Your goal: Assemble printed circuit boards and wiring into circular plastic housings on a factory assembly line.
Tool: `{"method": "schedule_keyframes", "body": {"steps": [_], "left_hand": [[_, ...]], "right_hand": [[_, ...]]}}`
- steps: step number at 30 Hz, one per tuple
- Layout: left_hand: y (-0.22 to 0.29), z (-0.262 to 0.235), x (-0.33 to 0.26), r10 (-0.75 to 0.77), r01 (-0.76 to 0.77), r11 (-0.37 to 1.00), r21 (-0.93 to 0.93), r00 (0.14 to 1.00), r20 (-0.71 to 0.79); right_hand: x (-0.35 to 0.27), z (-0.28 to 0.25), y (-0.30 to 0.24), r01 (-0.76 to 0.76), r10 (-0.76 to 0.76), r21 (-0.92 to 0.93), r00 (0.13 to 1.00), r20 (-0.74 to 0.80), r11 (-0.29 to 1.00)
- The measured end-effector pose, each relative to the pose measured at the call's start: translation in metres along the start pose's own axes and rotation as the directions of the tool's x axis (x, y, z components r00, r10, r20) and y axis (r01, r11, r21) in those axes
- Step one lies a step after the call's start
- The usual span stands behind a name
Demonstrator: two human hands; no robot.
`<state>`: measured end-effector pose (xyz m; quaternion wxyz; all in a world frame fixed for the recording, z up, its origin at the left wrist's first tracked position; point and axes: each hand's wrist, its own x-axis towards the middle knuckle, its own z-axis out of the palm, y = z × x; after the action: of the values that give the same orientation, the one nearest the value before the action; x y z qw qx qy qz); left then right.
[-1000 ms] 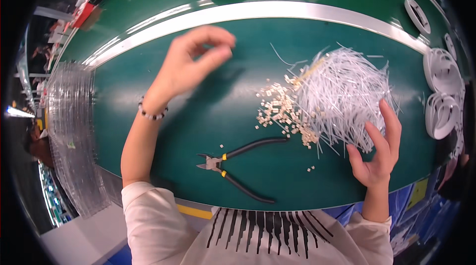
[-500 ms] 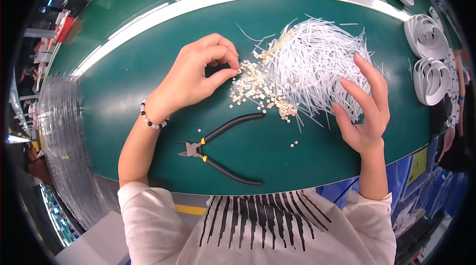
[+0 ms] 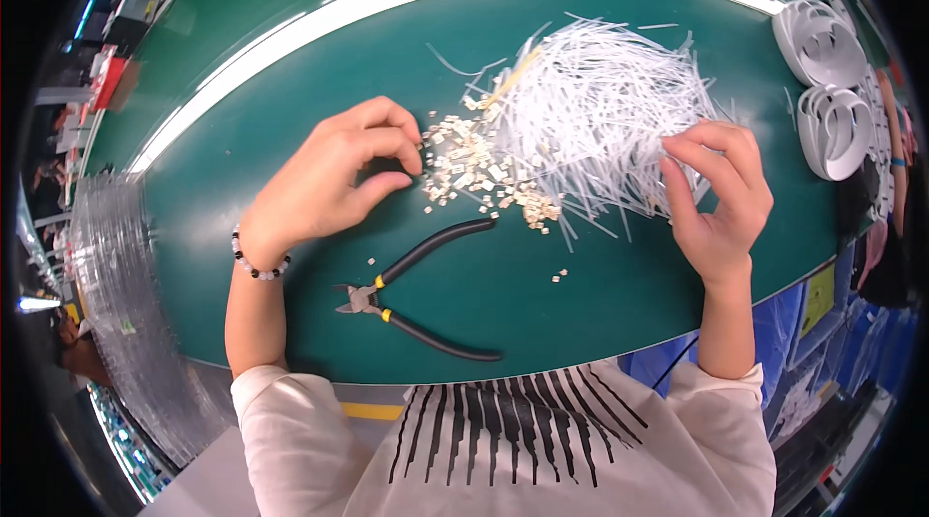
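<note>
Left hand (image 3: 324, 176) curled, thumb and fingertips slightly apart, just beside small cream pieces (image 3: 474, 161) on a green desk (image 3: 605, 323), right hand (image 3: 728, 205) at the white strips' (image 3: 602, 101) right edge, grip unclear, open pliers (image 3: 365, 299) nearer the person.

Runs free over the tabletop (image 3: 368, 52) beyond the left fingers (image 3: 392, 142); is blocked rightward by cream bits (image 3: 474, 164) and heaped white strips (image 3: 600, 101), closer in by splayed pliers (image 3: 364, 298)
</note>
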<state>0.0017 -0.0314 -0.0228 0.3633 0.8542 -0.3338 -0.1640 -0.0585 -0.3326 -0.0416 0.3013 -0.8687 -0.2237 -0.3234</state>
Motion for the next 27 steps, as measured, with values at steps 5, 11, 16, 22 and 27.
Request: {"method": "schedule_keyframes", "body": {"steps": [5, 11, 16, 22, 27], "left_hand": [[-0.001, -0.042, -0.05, -0.162, 0.2, 0.963, 0.182, 0.966, -0.201], [-0.025, -0.041, -0.108, -0.273, 0.404, 0.894, 0.193, 0.834, -0.48], [-0.058, -0.036, -0.124, -0.26, 0.499, 0.823, 0.272, 0.756, -0.601], [-0.087, -0.07, -0.144, -0.073, 0.52, 0.755, 0.399, 0.672, -0.737], [-0.123, -0.062, -0.111, 0.004, 0.397, 0.792, 0.464, 0.756, -0.654]], "right_hand": [[-0.002, -0.003, -0.007, -0.02, 0.02, -0.002, 1.0, 0.022, 1.0], [-0.007, -0.003, -0.013, -0.024, 0.025, -0.012, 0.993, 0.114, 1.0], [-0.007, 0.008, -0.015, -0.004, 0.001, 0.018, 0.986, 0.164, 1.0], [0.001, 0.013, -0.026, 0.012, -0.024, 0.058, 0.977, 0.21, 0.998], [-0.041, -0.008, 0.012, -0.005, 0.013, -0.034, 0.966, 0.259, 0.999]]}}
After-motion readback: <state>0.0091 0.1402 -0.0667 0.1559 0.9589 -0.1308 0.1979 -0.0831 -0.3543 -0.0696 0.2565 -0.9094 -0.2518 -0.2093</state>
